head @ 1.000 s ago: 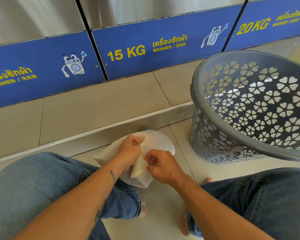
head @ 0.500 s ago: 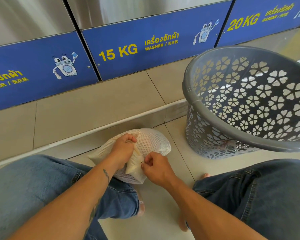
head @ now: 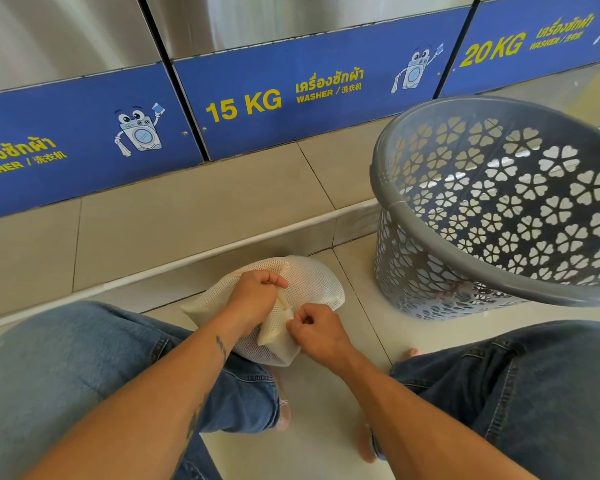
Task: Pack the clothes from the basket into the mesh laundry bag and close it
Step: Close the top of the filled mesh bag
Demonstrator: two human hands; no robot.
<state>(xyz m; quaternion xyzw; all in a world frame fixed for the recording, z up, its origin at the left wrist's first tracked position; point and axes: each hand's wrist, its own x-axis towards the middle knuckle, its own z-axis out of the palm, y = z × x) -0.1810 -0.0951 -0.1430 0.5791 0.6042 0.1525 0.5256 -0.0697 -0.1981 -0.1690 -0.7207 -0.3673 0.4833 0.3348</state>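
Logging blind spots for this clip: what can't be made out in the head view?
- Mesh bag closure: covered by the left hand and right hand.
- Bag contents: mesh too fine to see through.
- Basket floor: blocked by its near wall and cut off at the right edge.

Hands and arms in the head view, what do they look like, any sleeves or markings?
Both forearms are bare, no sleeves showing. The left forearm carries small dark tattoos near the wrist and further up. The left hand and right hand show no gloves, rings or watch.
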